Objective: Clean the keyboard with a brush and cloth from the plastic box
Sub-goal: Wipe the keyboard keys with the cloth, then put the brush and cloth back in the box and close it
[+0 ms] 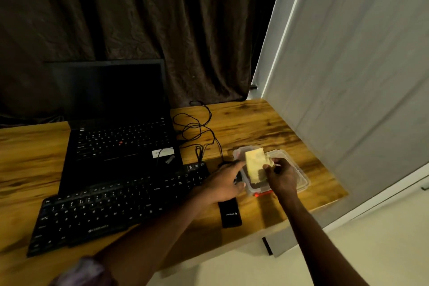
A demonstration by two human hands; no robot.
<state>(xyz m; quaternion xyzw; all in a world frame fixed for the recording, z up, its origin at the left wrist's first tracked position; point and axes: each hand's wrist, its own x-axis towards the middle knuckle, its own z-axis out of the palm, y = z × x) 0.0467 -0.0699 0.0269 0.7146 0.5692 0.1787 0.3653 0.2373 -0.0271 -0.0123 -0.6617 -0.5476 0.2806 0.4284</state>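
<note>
Pinching the yellow cloth (255, 165) by its right edge with the right hand (282, 176), thumb and fingers curled round it, lifted just above the clear plastic box (303, 180). Touching the box's left wall with the left hand (222, 183), forefinger and thumb stretched out, nothing gripped. Sitting at the right end of the wooden bench (267, 123), that box, with an orange-red clip (262, 194) on its near side. Lying just left of the hands, the black keyboard (116, 209), angled along the near edge. Resting near the box, under the left wrist, a small black device (229, 213). Standing open farther back, a dark laptop (120, 144), with black cables (197, 127) looped to its right.
</note>
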